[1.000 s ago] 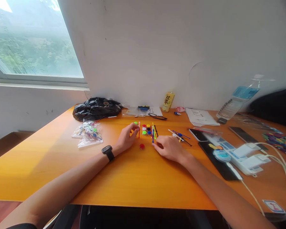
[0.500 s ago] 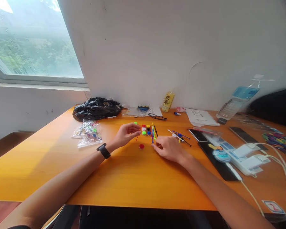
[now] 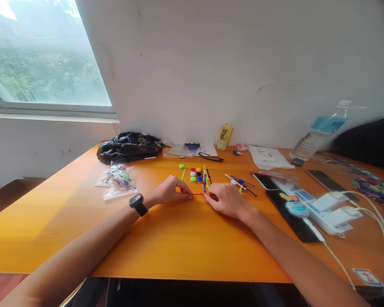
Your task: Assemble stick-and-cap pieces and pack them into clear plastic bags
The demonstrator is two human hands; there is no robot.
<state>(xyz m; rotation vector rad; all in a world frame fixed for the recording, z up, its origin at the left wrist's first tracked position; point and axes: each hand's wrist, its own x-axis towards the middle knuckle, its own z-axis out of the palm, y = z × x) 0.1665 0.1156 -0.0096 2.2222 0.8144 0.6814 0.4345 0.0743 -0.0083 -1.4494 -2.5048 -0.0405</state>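
My left hand [image 3: 176,190] pinches a thin red plastic stick [image 3: 197,195] that lies level, its arrow-like tip reaching toward my right hand [image 3: 225,199]. The fingers of my right hand are curled, with their tips at the red tip and the lower end of a blue stick [image 3: 205,183]; whether they grip something is hidden. Beside the blue stick are yellow, green and black sticks [image 3: 209,174]. Small coloured round pieces [image 3: 193,174] sit in two columns between and beyond my hands. A green stick [image 3: 183,174] and a lone green round piece [image 3: 181,166] lie past my left hand.
More sticks [image 3: 241,183] lie right of my right hand, near a phone [image 3: 265,181] and a power strip [image 3: 307,202] with cables. Clear bags of parts [image 3: 118,181] and a black plastic bag [image 3: 129,146] are at left. A yellow drink pack [image 3: 225,137] stands by the wall.
My left hand has moved toward me and slightly right, bringing the red stick to my right fingertips. The near red round piece is now hidden; the green stick shows. My right hand stays put.
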